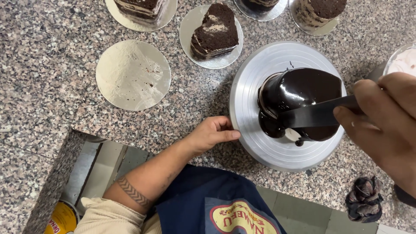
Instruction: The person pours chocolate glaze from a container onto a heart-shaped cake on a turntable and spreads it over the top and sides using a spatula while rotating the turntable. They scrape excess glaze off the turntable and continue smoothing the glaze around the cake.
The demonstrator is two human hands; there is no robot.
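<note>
I look straight down on a speckled granite tabletop. Just right of centre sits a round silver turntable, and I place everything else by it. On the turntable stands a small heart-shaped cake coated in glossy dark chocolate glaze, which has run down its near side and pooled a little on the metal.

My right hand comes in from the turntable's right edge, fingers curled closed around the handle of a palette knife. The flat blade lies across the near half of the cake, touching the glaze. My left hand rests at the turntable's left rim, fingers loosely bent, fingertips against the edge and holding nothing.

I judge the step in hand to be smoothing the glaze over the cake, well along, since the top already shines evenly. The next move seems to call for a light, level blade and a slow turn of the turntable from the left rim, so the coat is not scraped bare.

Beyond the turntable, an uncoated heart-shaped chocolate sponge sits on a silver cake board. Left of that lies an empty silver board. Near the turntable's lower right lies a crumpled dark cloth.
</note>
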